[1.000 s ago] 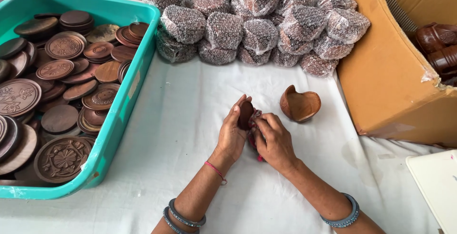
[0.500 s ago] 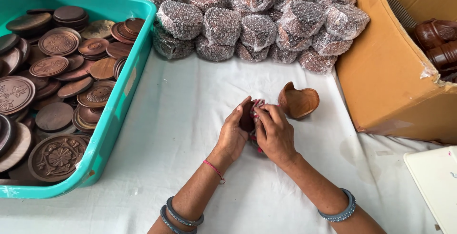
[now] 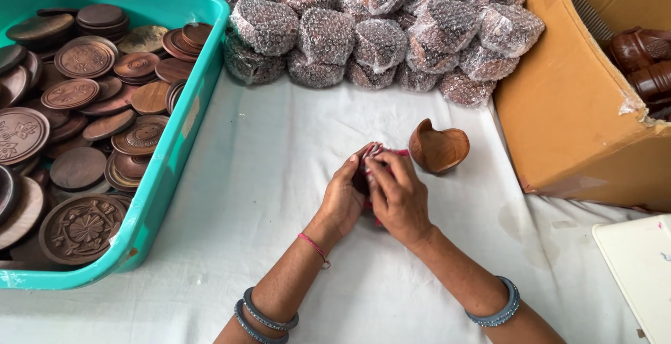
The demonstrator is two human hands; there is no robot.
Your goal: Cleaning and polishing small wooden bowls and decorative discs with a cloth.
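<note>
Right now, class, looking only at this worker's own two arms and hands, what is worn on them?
Both arms are bare, with no sleeves or gloves. The left hand has a thin red thread round the wrist and two grey-blue bangles further up the forearm. The right hand has one wider grey-blue bangle on its forearm.

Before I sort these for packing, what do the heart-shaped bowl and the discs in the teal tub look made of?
Heart-shaped bowl: apparently wood, reddish-brown, smooth matte, faint grain. Discs: likely carved wood, dark brown, floral relief on some. Teal tub: glossy moulded plastic, by its look.
</note>
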